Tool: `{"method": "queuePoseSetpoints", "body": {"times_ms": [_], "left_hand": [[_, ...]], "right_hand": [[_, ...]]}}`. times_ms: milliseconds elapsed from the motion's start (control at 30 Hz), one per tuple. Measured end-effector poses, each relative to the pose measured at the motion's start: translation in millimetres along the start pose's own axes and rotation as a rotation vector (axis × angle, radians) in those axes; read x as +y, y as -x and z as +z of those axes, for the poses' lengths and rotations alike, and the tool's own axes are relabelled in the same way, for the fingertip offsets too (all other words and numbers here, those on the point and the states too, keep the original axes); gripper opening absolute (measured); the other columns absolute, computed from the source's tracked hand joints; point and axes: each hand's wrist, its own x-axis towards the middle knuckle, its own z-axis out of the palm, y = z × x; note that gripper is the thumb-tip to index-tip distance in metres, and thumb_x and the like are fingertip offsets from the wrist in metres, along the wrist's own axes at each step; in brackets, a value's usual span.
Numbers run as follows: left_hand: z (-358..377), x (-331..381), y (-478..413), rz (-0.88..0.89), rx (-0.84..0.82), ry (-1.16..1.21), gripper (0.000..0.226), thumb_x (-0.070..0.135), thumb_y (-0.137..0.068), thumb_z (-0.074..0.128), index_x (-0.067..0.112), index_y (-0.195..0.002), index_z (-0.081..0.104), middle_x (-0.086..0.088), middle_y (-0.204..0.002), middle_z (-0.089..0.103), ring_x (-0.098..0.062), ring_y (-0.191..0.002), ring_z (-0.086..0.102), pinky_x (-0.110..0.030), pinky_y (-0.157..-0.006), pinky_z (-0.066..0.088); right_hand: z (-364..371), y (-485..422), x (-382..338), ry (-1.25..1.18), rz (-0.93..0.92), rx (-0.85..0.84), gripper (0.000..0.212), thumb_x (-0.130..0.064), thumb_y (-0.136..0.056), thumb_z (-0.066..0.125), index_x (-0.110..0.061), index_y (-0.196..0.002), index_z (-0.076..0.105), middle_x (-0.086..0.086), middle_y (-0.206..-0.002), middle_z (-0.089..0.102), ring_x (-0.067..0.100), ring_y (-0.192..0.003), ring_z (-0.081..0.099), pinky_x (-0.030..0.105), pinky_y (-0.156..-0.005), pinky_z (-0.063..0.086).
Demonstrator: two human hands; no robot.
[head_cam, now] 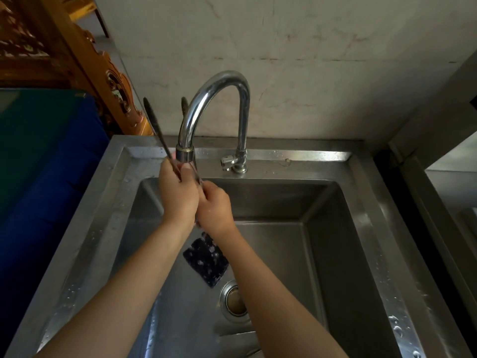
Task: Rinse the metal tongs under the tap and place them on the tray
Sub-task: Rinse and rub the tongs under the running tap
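The metal tongs (154,125) point up and away, their two dark tips spread apart; one tip is partly hidden behind the tap (219,83). My left hand (178,195) grips the tongs' arms just under the tap's spout (184,153). My right hand (215,208) is closed around the lower end of the tongs, touching the left hand. Both hands hover over the steel sink (322,228). I cannot make out a water stream. No tray is in sight.
A dark speckled scouring pad (206,259) lies on the sink floor beside the drain (234,301). The tap's handle (227,161) sits on the wet back rim. A blue bin (46,161) and carved wooden furniture (77,60) stand at left, a steel counter (451,182) at right.
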Motion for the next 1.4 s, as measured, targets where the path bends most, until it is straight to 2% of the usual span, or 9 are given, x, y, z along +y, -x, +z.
{"method": "queuePoseSetpoints", "body": {"times_ms": [200,300,400,567,733,800,900,1100,1400], "left_hand": [[1.0,3.2,-13.1,-0.317,-0.108,0.365,0.026,0.017,-0.101,0.035,0.015,-0.088,0.057,0.000,-0.066,0.069,-0.010,-0.056,0.067,-0.023,-0.053,0.055],[3.0,7.4,-21.3,-0.455,-0.113,0.465,0.021,0.016,-0.098,0.040,0.010,-0.091,0.059,0.000,-0.056,0.068,-0.010,-0.041,0.059,-0.020,-0.041,0.049],[5.7,9.9,-22.8,-0.591,-0.174,0.506,0.018,0.022,-0.094,0.049,0.015,-0.093,0.065,0.002,-0.049,0.059,-0.009,-0.036,0.047,-0.016,-0.037,0.039],[12.4,9.8,-14.7,-0.540,-0.314,0.630,0.024,0.040,-0.093,0.046,0.018,-0.092,0.055,0.006,-0.053,0.050,-0.007,-0.039,0.039,-0.016,-0.037,0.032],[16.7,2.3,-3.5,-0.391,-0.343,0.587,0.009,0.029,-0.091,0.056,0.022,-0.092,0.051,0.006,-0.068,0.044,-0.002,-0.042,0.038,-0.014,-0.039,0.034],[15.8,-0.2,-3.3,-0.384,-0.337,0.554,0.019,0.036,-0.093,0.051,0.019,-0.100,0.055,0.006,-0.061,0.041,-0.003,-0.040,0.036,-0.015,-0.037,0.032],[16.3,-2.5,-3.6,-0.443,-0.312,0.437,0.043,0.054,-0.087,0.048,0.014,-0.098,0.061,0.007,-0.049,0.044,-0.004,-0.036,0.038,-0.017,-0.035,0.033],[17.8,-7.3,-19.0,-0.383,-0.149,0.335,0.017,0.038,-0.086,0.061,0.022,-0.090,0.058,0.004,-0.076,0.062,0.000,-0.045,0.055,-0.016,-0.039,0.043],[17.8,-11.3,-40.5,-0.549,-0.170,0.558,0.034,0.039,-0.096,0.039,0.014,-0.085,0.059,0.004,-0.053,0.064,-0.007,-0.044,0.051,-0.015,-0.041,0.040]], "right_hand": [[-5.9,16.9,11.8,-0.421,0.071,-0.170,0.011,-0.014,-0.093,0.052,-0.018,-0.083,0.052,-0.009,-0.064,0.051,-0.003,-0.054,0.049,0.012,-0.055,0.043],[-19.2,21.5,19.7,-0.541,0.058,-0.254,0.011,-0.011,-0.095,0.049,-0.016,-0.088,0.056,-0.006,-0.069,0.054,0.000,-0.062,0.052,0.013,-0.064,0.045],[-26.5,17.2,18.8,-0.344,0.042,-0.148,0.016,-0.016,-0.094,0.052,-0.011,-0.078,0.055,-0.003,-0.064,0.052,0.004,-0.058,0.049,0.015,-0.062,0.044],[-24.3,12.3,21.4,0.002,0.019,0.021,0.042,-0.038,-0.092,0.052,-0.016,-0.057,0.043,-0.002,-0.054,0.044,0.016,-0.059,0.041,0.029,-0.060,0.036],[-16.3,15.6,29.8,0.270,-0.049,0.159,0.046,-0.043,-0.093,0.046,-0.016,-0.056,0.044,0.001,-0.061,0.046,0.023,-0.082,0.046,0.032,-0.074,0.039],[-16.2,18.1,35.0,0.130,-0.006,0.089,0.044,-0.037,-0.093,0.049,-0.014,-0.056,0.047,0.010,-0.070,0.051,0.020,-0.077,0.050,0.027,-0.072,0.042],[-14.9,27.5,35.5,-0.257,0.063,-0.070,0.037,-0.026,-0.095,0.051,-0.017,-0.059,0.050,0.008,-0.058,0.054,0.008,-0.045,0.049,0.019,-0.048,0.044],[-14.1,47.5,48.8,-0.170,0.026,-0.044,0.037,-0.029,-0.093,0.051,-0.014,-0.060,0.049,-0.002,-0.049,0.045,0.005,-0.042,0.041,0.023,-0.048,0.037],[-25.8,59.7,53.2,-0.194,-0.020,-0.075,0.006,-0.017,-0.095,0.049,-0.015,-0.090,0.051,0.001,-0.063,0.055,0.003,-0.047,0.050,0.019,-0.048,0.046]]}}
